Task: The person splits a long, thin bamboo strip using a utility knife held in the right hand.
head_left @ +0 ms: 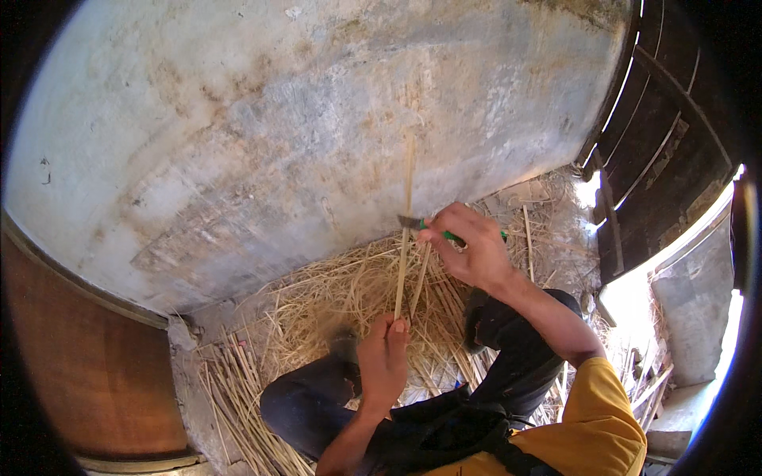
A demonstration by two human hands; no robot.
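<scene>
Pinching the lower end of a long, thin, pale straw-coloured strip (402,274) between thumb and fingers, my left hand (382,361) sits low, just above my knees. The strip rises from there, nearly upright in view, toward a stained, grey-white plastered wall (317,119); I cannot tell whether its tip touches. My right hand (474,250) is higher and to the right, fingers curled around a small knife with a green handle and a short dark blade (410,223). The blade lies across the strip about midway along. Beneath my hands spreads a loose, tangled heap of dry, yellowish shavings (341,285), reaching the foot of the wall. By my left leg, in dark trousers (298,404), lies a bundle of slender tan sticks (238,389). A yellow fabric sleeve (607,412) covers my right upper arm.
</scene>
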